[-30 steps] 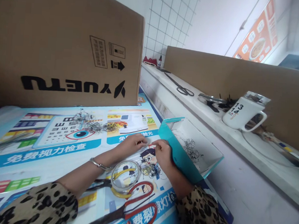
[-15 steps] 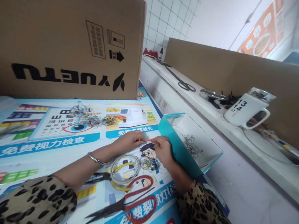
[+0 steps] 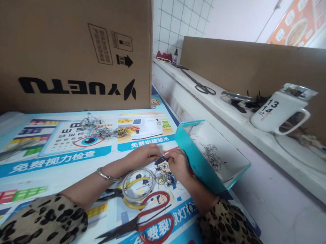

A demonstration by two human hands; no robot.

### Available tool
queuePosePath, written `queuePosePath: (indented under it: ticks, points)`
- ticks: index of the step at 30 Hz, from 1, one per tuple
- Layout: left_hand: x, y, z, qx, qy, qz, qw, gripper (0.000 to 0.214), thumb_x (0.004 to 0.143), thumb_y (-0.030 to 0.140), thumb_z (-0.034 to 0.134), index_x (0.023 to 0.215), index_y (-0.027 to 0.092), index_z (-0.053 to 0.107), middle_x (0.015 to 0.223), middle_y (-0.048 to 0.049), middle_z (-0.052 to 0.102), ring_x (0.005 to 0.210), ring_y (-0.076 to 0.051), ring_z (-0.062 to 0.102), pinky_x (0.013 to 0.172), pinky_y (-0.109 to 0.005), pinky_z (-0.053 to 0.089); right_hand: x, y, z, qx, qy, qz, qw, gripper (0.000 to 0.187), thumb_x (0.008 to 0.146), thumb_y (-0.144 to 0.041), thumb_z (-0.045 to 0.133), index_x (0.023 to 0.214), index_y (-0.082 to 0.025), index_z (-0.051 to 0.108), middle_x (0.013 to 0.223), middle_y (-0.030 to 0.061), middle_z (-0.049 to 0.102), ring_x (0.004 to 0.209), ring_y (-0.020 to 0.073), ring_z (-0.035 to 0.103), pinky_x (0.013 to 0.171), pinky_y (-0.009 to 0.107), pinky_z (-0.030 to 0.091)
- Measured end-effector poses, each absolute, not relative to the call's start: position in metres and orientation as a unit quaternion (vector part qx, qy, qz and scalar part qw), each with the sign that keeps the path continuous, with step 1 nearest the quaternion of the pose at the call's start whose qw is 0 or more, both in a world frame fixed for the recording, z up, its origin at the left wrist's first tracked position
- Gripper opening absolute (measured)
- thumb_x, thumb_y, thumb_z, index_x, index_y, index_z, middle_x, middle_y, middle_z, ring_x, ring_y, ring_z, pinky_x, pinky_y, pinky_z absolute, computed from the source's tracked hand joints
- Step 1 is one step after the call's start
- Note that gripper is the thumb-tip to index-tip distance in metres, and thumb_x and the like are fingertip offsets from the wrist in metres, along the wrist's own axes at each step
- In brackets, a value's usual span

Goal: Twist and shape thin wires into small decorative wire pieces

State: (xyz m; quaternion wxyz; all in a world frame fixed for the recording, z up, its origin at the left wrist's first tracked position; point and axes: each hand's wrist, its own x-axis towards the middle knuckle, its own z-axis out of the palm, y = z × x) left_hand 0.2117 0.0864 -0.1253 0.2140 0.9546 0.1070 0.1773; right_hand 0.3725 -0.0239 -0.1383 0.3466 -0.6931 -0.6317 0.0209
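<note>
My left hand (image 3: 146, 153) and my right hand (image 3: 177, 162) face each other just above the printed table cover, fingertips pinched and a small gap between them. Whatever lies in either pinch is too small to make out. Below them sits a small tangle of thin wire pieces (image 3: 166, 179). Nearer to me, a roll of clear tape (image 3: 137, 186) rests over yellow-handled scissors (image 3: 135, 203). Large red-handled scissors (image 3: 155, 225) lie in front of these, blades toward the left. Right beside my right hand stands an open teal box (image 3: 187, 146) with wire bits (image 3: 213, 157) inside.
A large cardboard box (image 3: 73, 49) stands at the back left. Loose wire bundles (image 3: 103, 129) lie before it, and long thin strands (image 3: 7, 152) at far left. On the white ledge (image 3: 235, 121) at right are a white mug (image 3: 278, 109) and black scissors (image 3: 204, 88).
The view has shifted slightly. My hands stay close together in nearly the same place, still pinching. The boxes, scissors and wire bundles lie as before.
</note>
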Motion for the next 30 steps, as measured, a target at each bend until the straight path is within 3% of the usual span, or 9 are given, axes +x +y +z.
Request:
queuePosePath:
  ticks: [30]
  points:
    - [0.2117,0.0864,-0.1277,0.962,0.094,0.169,0.191,0.019,0.089,0.022,0.043,0.089,0.02,0.063,0.09,-0.0039,0.056,0.085,-0.016,0.053,0.074,-0.025,0.041,0.3741,-0.0221,-0.1428,-0.687,-0.638,0.006,0.348,0.026,0.068,-0.002,0.05,0.072,-0.02,0.068,0.079,0.0022,0.066,0.082,0.0173,0.054,0.079,0.028,0.039]
